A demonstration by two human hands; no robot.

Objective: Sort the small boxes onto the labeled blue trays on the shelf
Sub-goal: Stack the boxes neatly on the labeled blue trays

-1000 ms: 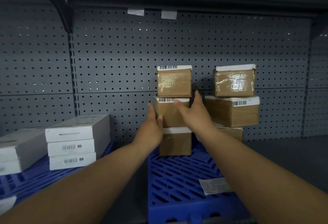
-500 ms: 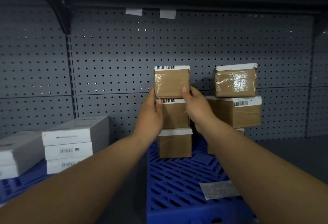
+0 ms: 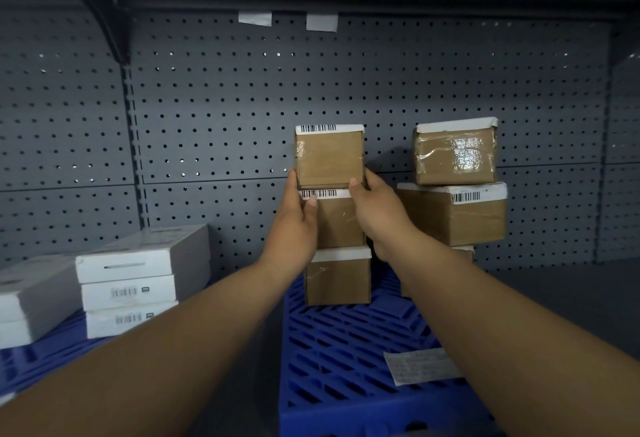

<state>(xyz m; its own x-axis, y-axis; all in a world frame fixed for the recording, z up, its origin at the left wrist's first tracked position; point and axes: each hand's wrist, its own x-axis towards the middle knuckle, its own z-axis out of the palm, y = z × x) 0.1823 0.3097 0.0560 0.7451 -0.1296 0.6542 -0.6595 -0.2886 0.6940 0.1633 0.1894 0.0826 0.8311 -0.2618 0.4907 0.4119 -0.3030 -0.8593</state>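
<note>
Three brown boxes stacked at blue tray back edge; front half bare. Left hand, right hand clamped top box at lower corners, arms outstretched.

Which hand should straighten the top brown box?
Probably the right hand: its fingers press the top brown box's lower corner, while the left hand sits mostly against the middle box.

Six brown boxes, perhaps four white boxes.
</note>
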